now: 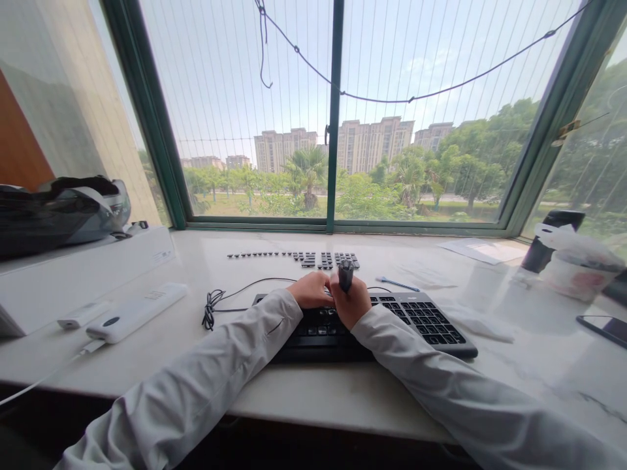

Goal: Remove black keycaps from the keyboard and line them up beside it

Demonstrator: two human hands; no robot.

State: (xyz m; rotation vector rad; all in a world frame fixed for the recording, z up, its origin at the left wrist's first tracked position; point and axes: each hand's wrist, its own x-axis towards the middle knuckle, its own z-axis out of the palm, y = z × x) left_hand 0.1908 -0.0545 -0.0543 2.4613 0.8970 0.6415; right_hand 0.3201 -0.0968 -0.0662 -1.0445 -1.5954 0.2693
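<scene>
At the middle of the counter (294, 395), I had the keyboard (353, 347) lying flat under both hands. My right hand (356, 303) was closed in a fist around a dark tool (345, 277), its upper end poking out above the thumb. My left hand (311, 291) was set against it, resting over the keys; its fingers were bunched, but I could not tell whether they pinched anything.

As I judged it, the work was partway along. Many keycaps (327, 259) were off and laid in tidy rows and blocks beyond the keyboard, and the right-hand section looked like bare sockets. Some keys near the front, between my sleeves (431, 365), may have been in place; how many were left I could not count.

Most of the keyboard's middle was hidden by my hands, its left part by a sleeve. I could not see the tool's working end or what it touched. The cable (209, 308) slipped from view behind my hands, and a phone (607, 328) was cut off at the right edge.
</scene>
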